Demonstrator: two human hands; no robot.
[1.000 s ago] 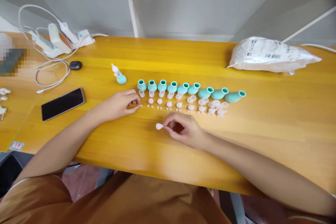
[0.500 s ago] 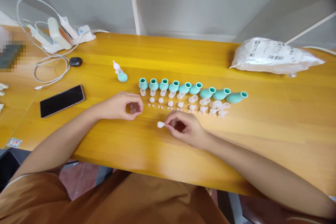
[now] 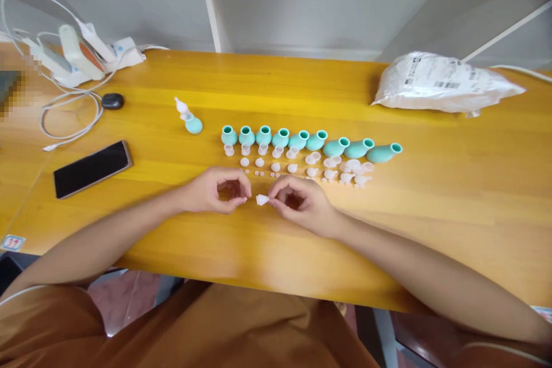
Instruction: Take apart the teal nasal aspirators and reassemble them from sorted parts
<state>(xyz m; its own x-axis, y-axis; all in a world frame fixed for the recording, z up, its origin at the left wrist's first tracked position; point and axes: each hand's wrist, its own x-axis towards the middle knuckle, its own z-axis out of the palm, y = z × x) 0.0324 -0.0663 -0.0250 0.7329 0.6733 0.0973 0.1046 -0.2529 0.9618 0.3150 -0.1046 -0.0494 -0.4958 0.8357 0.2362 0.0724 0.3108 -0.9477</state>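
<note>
My right hand (image 3: 297, 201) pinches a small white cone-shaped nozzle (image 3: 262, 200) by its narrow end, its wide end facing left. My left hand (image 3: 230, 191) is closed in a pinch just left of it; a tiny white piece (image 3: 245, 199) shows at its fingertips, too small to make out fully. The hands are close but apart, above the table. Beyond them stand or lean several teal rubber bulbs (image 3: 281, 138) in a row. In front of these are rows of clear collars (image 3: 278, 152), white nozzles (image 3: 259, 162) and tiny pale discs (image 3: 257, 173), partly hidden by my right hand.
A bulb joined with a collar and nozzle (image 3: 192, 123) lies at the back left. Further left are a phone (image 3: 92, 169), a black mouse-like object (image 3: 112, 101) and a power strip (image 3: 129, 53) with cables. A plastic parcel (image 3: 444, 83) lies back right on the wooden table (image 3: 452, 224).
My left hand has moved right and slightly down towards the nozzle. My right hand still holds the nozzle, which is now a little higher. The whole view has shifted slightly.
</note>
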